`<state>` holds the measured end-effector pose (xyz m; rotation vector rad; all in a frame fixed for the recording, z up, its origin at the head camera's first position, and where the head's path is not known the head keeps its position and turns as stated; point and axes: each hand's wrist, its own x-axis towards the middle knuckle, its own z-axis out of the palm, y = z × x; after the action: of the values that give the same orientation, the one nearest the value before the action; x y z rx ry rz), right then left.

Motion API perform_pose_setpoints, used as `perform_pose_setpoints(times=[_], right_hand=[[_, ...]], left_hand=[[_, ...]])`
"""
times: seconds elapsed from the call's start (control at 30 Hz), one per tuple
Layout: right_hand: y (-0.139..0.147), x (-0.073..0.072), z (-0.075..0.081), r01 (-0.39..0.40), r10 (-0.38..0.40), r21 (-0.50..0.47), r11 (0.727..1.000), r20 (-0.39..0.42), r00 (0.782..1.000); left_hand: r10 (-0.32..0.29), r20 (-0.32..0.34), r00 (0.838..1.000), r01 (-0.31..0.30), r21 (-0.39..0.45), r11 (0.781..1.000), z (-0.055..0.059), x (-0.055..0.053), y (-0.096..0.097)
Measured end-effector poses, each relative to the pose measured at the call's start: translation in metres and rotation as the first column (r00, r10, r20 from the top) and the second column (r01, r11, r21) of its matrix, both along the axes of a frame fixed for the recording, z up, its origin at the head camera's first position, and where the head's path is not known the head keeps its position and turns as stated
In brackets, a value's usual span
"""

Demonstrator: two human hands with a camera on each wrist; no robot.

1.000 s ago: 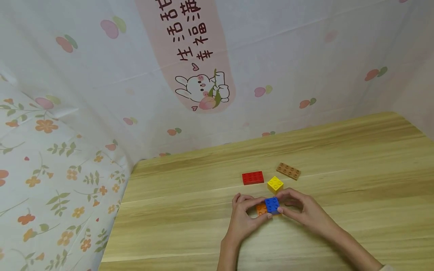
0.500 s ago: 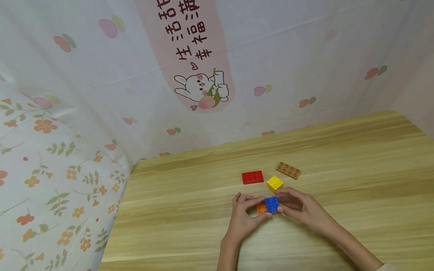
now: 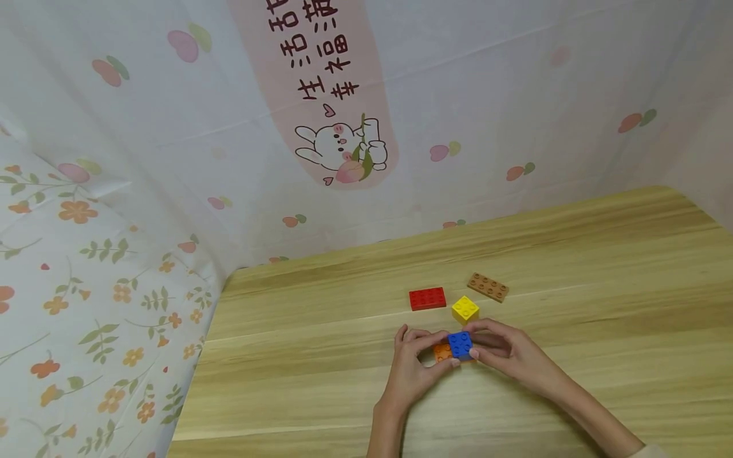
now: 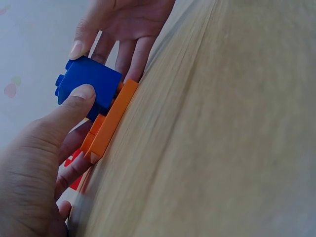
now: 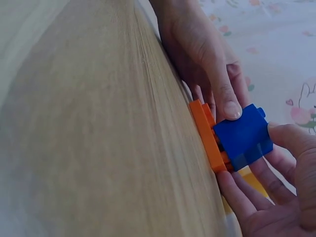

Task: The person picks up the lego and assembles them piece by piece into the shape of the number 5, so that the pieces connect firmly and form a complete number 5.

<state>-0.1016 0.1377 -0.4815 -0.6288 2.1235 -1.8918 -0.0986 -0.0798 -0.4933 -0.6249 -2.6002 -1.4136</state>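
Observation:
A blue 2x2 toy brick (image 3: 460, 345) sits slightly tilted over the studs of a flat orange toy brick (image 3: 442, 353), which lies on the table. My left hand (image 3: 413, 362) pinches the blue brick, its thumb on the near side face in the left wrist view. From the other side my right hand (image 3: 518, 356) pinches the same blue brick (image 5: 244, 136) between thumb and fingers. In the right wrist view, a right-hand finger touches the end of the orange brick (image 5: 207, 138). A dark gap shows between the two bricks there.
Just beyond the hands stands a yellow 2x2 brick (image 3: 466, 309). Farther back lie a red brick (image 3: 427, 298) to the left and a flat brown brick (image 3: 488, 287) to the right. A patterned cloth (image 3: 487, 95) hangs behind the wooden table (image 3: 298, 343).
Both hands keep their grip on the blue brick over the orange one. The view shifts very slightly; the other bricks stay where they were.

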Motion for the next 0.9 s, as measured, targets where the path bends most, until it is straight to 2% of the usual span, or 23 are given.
perform_pose_setpoints(times=[0.2,0.4,0.67,0.9], right_hand=[[0.0014,-0.0002,-0.0034,0.008,-0.008,-0.009,1.000,0.032,0.999],[0.0006,0.0008,-0.0060,0.029,-0.028,-0.021,0.999,0.019,0.999],[-0.0006,0.0009,-0.0057,0.052,-0.051,-0.038,0.998,0.010,0.999],[-0.0014,0.0005,-0.0070,0.054,-0.055,-0.043,0.998,-0.022,0.998]], left_hand=[[-0.002,-0.002,1.000,0.002,-0.019,1.000,0.0004,-0.0008,0.0016],[-0.003,0.007,1.000,0.004,-0.009,1.000,-0.0002,-0.0009,0.0016],[-0.010,-0.021,1.000,0.010,-0.006,1.000,-0.0010,-0.0015,0.0020],[0.008,0.028,1.000,-0.008,0.011,1.000,-0.0003,-0.0003,0.0005]])
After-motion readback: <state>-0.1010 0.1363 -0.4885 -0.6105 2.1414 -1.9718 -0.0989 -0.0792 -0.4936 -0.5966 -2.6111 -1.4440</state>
